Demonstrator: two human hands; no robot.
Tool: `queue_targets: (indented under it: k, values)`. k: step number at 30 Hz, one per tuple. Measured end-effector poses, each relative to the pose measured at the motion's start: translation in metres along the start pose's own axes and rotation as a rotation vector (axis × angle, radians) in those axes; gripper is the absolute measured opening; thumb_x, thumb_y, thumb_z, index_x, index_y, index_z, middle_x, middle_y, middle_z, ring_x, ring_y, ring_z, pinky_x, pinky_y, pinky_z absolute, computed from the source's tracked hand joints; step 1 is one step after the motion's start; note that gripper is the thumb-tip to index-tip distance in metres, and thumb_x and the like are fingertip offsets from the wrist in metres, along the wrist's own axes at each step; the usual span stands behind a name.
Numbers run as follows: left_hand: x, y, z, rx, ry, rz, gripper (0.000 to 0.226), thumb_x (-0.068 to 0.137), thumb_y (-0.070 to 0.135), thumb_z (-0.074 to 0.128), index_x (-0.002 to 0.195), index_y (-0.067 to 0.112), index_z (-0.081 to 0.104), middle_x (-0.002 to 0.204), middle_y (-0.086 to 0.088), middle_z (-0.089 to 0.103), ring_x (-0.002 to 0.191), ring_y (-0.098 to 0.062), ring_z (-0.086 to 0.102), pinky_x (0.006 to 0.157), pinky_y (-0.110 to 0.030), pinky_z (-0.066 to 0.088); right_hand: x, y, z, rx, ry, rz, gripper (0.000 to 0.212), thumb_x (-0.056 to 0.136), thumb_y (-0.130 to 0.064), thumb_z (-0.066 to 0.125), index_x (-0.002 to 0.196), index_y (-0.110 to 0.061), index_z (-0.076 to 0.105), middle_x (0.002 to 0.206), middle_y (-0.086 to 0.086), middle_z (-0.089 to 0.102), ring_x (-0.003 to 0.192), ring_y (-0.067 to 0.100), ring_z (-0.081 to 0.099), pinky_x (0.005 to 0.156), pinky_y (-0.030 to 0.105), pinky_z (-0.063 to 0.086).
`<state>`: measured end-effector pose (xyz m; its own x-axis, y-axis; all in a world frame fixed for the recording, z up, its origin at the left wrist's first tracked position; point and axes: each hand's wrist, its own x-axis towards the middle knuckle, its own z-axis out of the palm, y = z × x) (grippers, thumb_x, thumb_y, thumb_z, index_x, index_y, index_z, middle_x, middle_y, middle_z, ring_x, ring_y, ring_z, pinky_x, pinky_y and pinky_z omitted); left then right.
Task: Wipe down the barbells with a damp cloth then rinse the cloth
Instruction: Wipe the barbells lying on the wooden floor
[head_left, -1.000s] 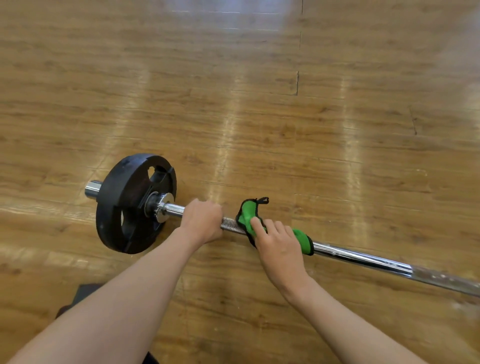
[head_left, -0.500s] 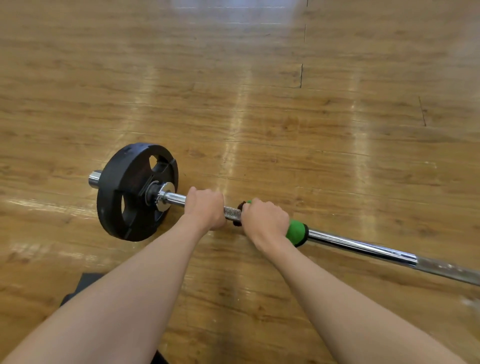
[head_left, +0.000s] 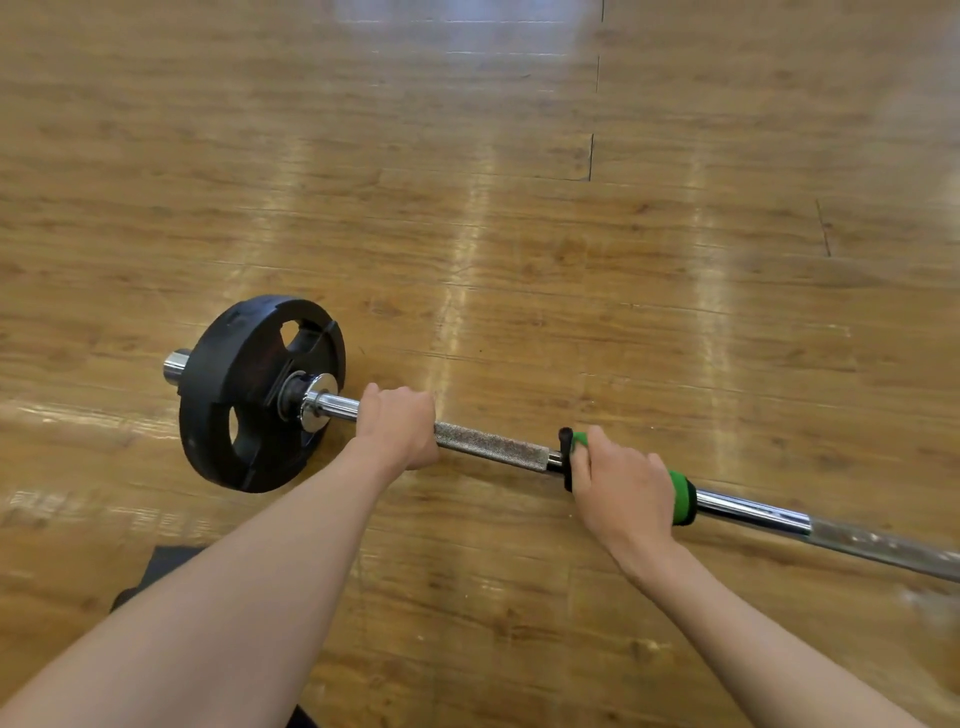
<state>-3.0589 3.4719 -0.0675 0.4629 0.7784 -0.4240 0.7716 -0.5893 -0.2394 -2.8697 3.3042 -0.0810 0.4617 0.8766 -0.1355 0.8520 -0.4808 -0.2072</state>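
Looking down on a glossy wooden plank floor (head_left: 519, 208) w/ a long chrome steel barbell (head_left: 493, 446) lying across it, mid-left to lower right. Fitted at the left end w/ a round black rubber weight plate (head_left: 244, 395), standing on edge & touching the floor, w/ a short chrome stub poking out beyond.

Gripping the smooth shaft just beside the inner collar w/ the left hand (head_left: 400, 431): overhand, fingers curled fully round, no gap. Further right, past the bare knurled section, clamping a green cloth w/ black trim (head_left: 681, 496) round the bar w/ the right hand (head_left: 618, 483): fingers wrapped over the top, closed tight on the fabric. Showing green on both sides of the fist, black edge sticking up on the thumb side. Holding the hands well apart, w/ the knurling between.

Beyond the cloth, a polished stretch, then a duller section running out of frame at right. Bottom left, behind the left forearm, a dark flat obj (head_left: 161, 566); can't tell what.
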Motion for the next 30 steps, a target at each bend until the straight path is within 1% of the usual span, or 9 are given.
queue_targets:
  k: [5,7,10,12,16,20,23,27,30]
  values:
    - [0.003,0.002,-0.001,0.001,0.000,-0.013,0.019,0.078,0.020,0.056,0.068,0.023,0.041,0.067,0.004,0.048,0.072,-0.024,0.052,0.080,-0.037,0.030,0.049,-0.053,-0.015,0.141,-0.453,0.201,0.035,0.098,-0.036,0.037,0.101,-0.017,0.066,0.115,0.012,0.070,0.100,0.032,0.063,0.076,0.033,0.039]
    - [0.004,0.003,-0.003,0.000,-0.009,-0.029,0.019,0.078,0.021,0.057,0.069,0.023,0.041,0.067,0.005,0.048,0.072,-0.024,0.053,0.080,-0.037,0.030,0.048,-0.076,-0.006,0.138,-0.370,0.126,0.037,0.101,-0.034,0.036,0.108,-0.016,0.067,0.113,0.012,0.071,0.102,0.033,0.066,0.074,0.034,0.038]
    - [0.004,0.003,-0.004,-0.009,-0.025,-0.025,0.014,0.078,0.021,0.058,0.071,0.023,0.046,0.067,0.005,0.050,0.070,-0.022,0.053,0.080,-0.038,0.030,0.021,-0.077,0.012,0.044,0.047,-0.115,0.016,0.100,-0.026,0.048,0.098,-0.018,0.061,0.076,0.004,0.069,0.066,0.030,0.063,0.062,0.035,0.031]
    - [0.003,0.003,-0.005,-0.011,-0.011,-0.021,0.014,0.077,0.020,0.058,0.070,0.022,0.046,0.066,0.005,0.049,0.070,-0.022,0.052,0.081,-0.038,0.030,0.004,-0.053,0.028,0.017,0.243,-0.308,0.015,0.091,-0.017,0.064,0.106,-0.018,0.064,0.077,0.001,0.065,0.066,0.027,0.058,0.061,0.037,0.033]
    - [0.000,0.001,-0.002,-0.007,-0.001,-0.021,0.015,0.076,0.019,0.057,0.068,0.022,0.045,0.065,0.005,0.049,0.067,-0.022,0.051,0.085,-0.039,0.033,-0.012,-0.007,0.036,0.001,0.280,-0.428,0.046,0.086,-0.005,0.067,0.130,-0.016,0.061,0.112,0.005,0.066,0.087,0.029,0.059,0.074,0.039,0.043]
    - [0.002,0.001,0.000,-0.003,-0.006,-0.025,0.013,0.076,0.018,0.056,0.068,0.022,0.047,0.065,0.005,0.051,0.064,-0.020,0.050,0.086,-0.039,0.034,-0.019,0.031,0.024,0.019,0.287,-0.265,0.021,0.092,-0.019,0.053,0.109,-0.015,0.064,0.088,0.002,0.065,0.076,0.030,0.058,0.068,0.042,0.040]
    - [0.003,0.002,-0.002,0.011,0.013,-0.023,0.015,0.077,0.019,0.057,0.067,0.022,0.046,0.065,0.005,0.051,0.065,-0.020,0.049,0.081,-0.038,0.031,-0.005,0.029,0.000,-0.010,0.082,-0.026,0.027,0.094,-0.031,0.033,0.081,-0.019,0.053,0.066,0.000,0.058,0.062,0.031,0.053,0.063,0.039,0.035]
    - [0.001,0.001,0.003,-0.001,0.128,0.011,0.017,0.074,0.020,0.061,0.065,0.023,0.048,0.064,0.006,0.052,0.064,-0.021,0.047,0.074,-0.036,0.029,0.037,-0.019,-0.010,0.083,-0.219,0.220,0.045,0.099,-0.039,0.035,0.101,-0.014,0.072,0.106,0.013,0.072,0.099,0.034,0.067,0.077,0.035,0.044]
    - [0.002,0.001,0.018,-0.044,0.313,0.179,0.031,0.068,0.012,0.073,0.070,0.022,0.044,0.062,0.008,0.052,0.058,-0.022,0.047,0.062,-0.033,0.029,0.034,-0.058,0.000,0.082,-0.099,0.069,0.038,0.100,-0.036,0.034,0.092,-0.017,0.065,0.090,0.009,0.073,0.077,0.030,0.065,0.068,0.035,0.040]
